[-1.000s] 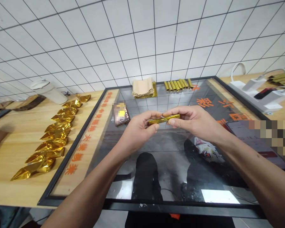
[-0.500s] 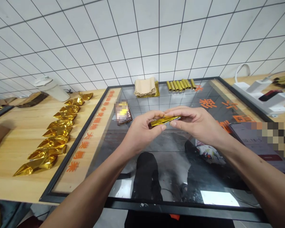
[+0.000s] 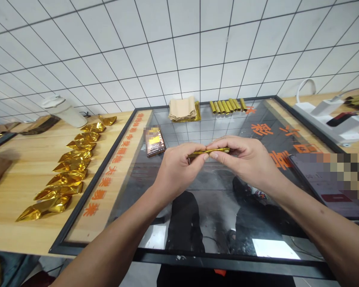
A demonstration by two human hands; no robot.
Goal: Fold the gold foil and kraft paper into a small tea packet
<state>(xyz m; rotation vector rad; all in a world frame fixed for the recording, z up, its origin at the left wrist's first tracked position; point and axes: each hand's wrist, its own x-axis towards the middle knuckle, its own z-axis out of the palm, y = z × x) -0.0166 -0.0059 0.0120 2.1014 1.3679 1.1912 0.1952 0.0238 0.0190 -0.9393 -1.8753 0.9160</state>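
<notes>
Head view: pinching a narrow gold foil strip (image 3: 223, 150) by one end in the left hand (image 3: 177, 165) and by the other in the right hand (image 3: 245, 157), holding it above the black-framed glass panel (image 3: 217, 199), with a brown paper stack (image 3: 182, 108) and a row of gold tubes (image 3: 226, 106) beyond, near the tiled wall (image 3: 215, 52), a lit smartphone (image 3: 156, 142) just past the left hand, and a line of crumpled gold foil wrappers (image 3: 72, 164) on the wooden tabletop (image 3: 26, 159) to the left

The hands (image 3: 178, 169) and forearms (image 3: 116, 231) are bare, the trousers (image 3: 185, 223) black.
</notes>
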